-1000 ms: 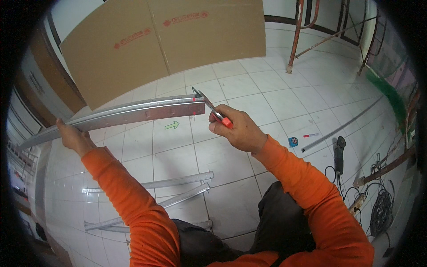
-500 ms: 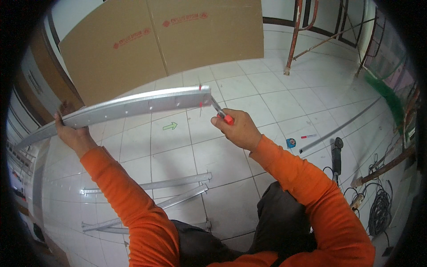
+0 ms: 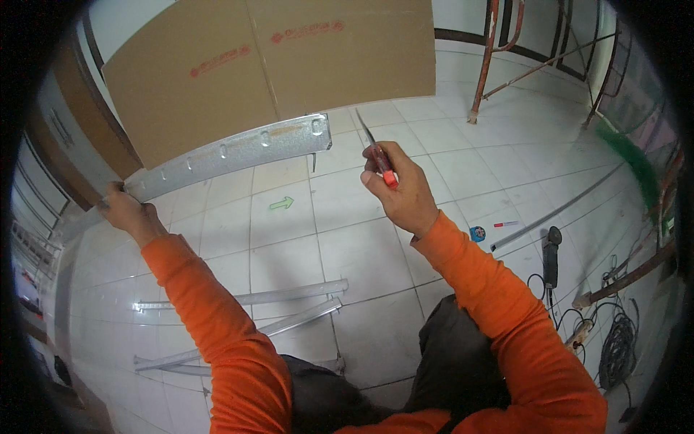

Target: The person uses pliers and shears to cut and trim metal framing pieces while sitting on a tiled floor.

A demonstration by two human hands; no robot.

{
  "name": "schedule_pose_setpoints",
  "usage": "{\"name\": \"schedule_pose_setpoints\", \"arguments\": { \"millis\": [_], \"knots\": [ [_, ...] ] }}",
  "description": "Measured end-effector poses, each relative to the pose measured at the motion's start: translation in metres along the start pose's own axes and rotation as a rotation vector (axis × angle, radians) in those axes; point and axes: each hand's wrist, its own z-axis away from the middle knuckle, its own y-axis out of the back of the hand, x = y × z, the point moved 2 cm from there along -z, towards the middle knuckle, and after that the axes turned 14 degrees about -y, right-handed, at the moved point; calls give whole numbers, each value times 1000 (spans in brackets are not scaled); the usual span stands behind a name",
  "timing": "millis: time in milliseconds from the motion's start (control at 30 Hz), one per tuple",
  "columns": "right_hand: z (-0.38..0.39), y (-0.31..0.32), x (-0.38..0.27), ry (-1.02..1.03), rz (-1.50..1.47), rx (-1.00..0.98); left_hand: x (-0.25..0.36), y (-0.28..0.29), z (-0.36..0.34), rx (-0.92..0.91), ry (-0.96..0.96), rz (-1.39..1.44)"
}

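My left hand (image 3: 131, 215) grips a long galvanized metal channel (image 3: 224, 150), raised at an angle with its dimpled face showing and a thin strip hanging below its right end. My right hand (image 3: 400, 189) is closed on a red-handled metal tool (image 3: 383, 168), possibly snips, its narrow pointed end upward, a short gap right of the channel's end. More metal channels (image 3: 293, 291) lie on the tiled floor (image 3: 361, 239) below, partly hidden by my left arm.
A large cardboard sheet (image 3: 340, 65) stands ahead. Rusty scaffold frame (image 3: 481, 79) stands back right. On the right lie a blue tape measure (image 3: 477, 233), red marker (image 3: 504, 224), thin rail (image 3: 557, 207), black power tool (image 3: 551, 257), coiled cable (image 3: 616, 347) and green mesh (image 3: 629, 155).
The channel has turned to show its dimpled face, and its right end has risen and shifted left. My right hand has moved up and right with the tool, away from that end.
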Motion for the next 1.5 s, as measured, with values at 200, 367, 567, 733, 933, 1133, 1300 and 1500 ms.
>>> {"name": "schedule_pose_setpoints", "arguments": {
  "millis": [200, 367, 567, 733, 933, 1133, 1300, 1500],
  "knots": [
    [1, -9, -13, -104, -30, -165, -2, -4, 15, 6, 68, 165],
    [5, -14, -25, -169, 27, -238, 1, -10, 19, -32, 18, 277],
    [8, -9, -26, -202, 99, -244, 1, -9, 16, -23, 11, 250],
    [6, -9, -25, -169, 120, -222, 8, -13, 17, -29, -68, 303],
    [10, -9, -23, -150, 88, -175, 16, -10, 19, 11, -82, 224],
    [11, -10, -22, -106, 127, -145, 10, -7, 14, 8, -98, 326],
    [5, -7, -25, -110, 188, -144, 6, -12, 13, -35, -134, 230],
    [6, -5, -12, -225, 245, -135, 0, -5, 4, -46, -21, 259]
  ]
}}
